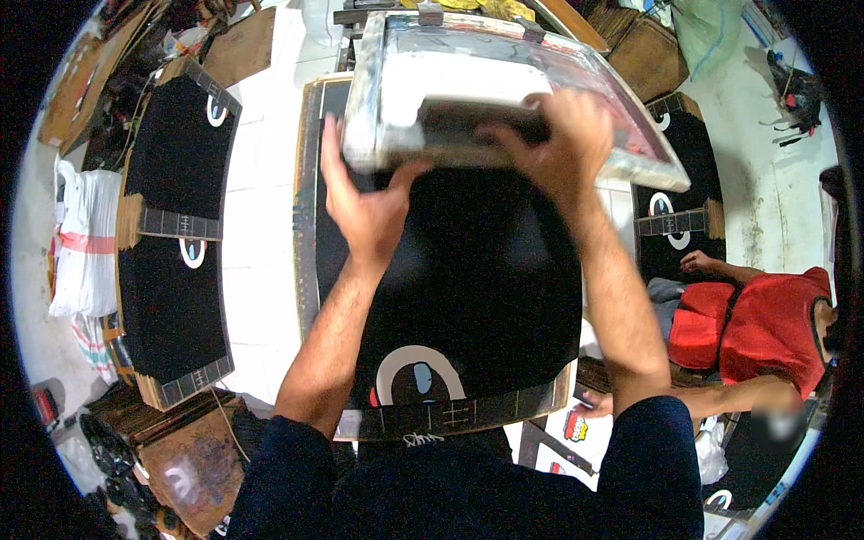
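Note:
My left hand has its fingers stretched apart along the left side of a pale-framed printing screen, its thumb by the lower rail. My right hand is curled on a dark bar, blurred by motion, over the screen. Clamps sit on the screen's far edge. Beneath lies a black fabric piece on a board, with a cream arch print near my body and a dark strip along its near edge.
Boards with black printed fabric stand left and right. A co-worker in red reaches toward the right boards. White bundles lie at the far left. Stacked brown sheets sit at the lower left.

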Available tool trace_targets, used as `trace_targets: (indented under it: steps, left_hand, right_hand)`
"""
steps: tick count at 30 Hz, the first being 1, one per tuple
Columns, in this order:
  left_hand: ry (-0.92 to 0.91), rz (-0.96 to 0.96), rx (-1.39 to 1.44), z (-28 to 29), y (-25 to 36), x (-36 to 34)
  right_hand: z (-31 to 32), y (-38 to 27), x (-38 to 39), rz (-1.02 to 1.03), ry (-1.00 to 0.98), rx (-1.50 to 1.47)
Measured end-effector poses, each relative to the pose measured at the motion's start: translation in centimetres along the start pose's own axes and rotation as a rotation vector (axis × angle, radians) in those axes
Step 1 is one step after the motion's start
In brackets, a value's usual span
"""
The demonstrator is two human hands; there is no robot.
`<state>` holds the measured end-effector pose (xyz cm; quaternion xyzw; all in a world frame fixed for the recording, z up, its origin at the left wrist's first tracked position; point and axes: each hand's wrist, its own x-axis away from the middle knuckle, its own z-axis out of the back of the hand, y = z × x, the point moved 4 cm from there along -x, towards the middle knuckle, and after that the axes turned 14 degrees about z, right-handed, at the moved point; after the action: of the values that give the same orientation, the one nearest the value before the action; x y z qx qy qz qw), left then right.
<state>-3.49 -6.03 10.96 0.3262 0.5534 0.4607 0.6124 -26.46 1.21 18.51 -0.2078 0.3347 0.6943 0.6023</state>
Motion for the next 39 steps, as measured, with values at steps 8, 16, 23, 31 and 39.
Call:
trace_targets:
  steps: [8, 16, 23, 31, 39]
  left_hand:
    - [-0.12, 0.05, 0.059, 7.4, -4.3, -7.3]
    - [-0.604, 0.686, -1.071, 33.1, -35.0, 25.9]
    - [-0.087, 1.255, -0.548, 40.9, -32.7, 43.2]
    - [-0.149, 0.982, -1.091, 41.8, -30.4, 42.7]
    - [-0.007, 0.791, -1.022, 43.7, -26.0, 34.9]
  right_hand:
    - [4.6, 6.3, -14.6, -0.092, 0.006, 0.085]
    - [4.3, 9.1, -19.1, -0.285, -0.195, -0.041]
    - [1.9, 15.9, -21.0, -0.208, -0.246, -0.004]
    - [0.8, 18.9, -22.5, -0.286, -0.221, -0.179]
    - [0.7, 19.7, -22.4, -0.286, -0.253, -0.097]
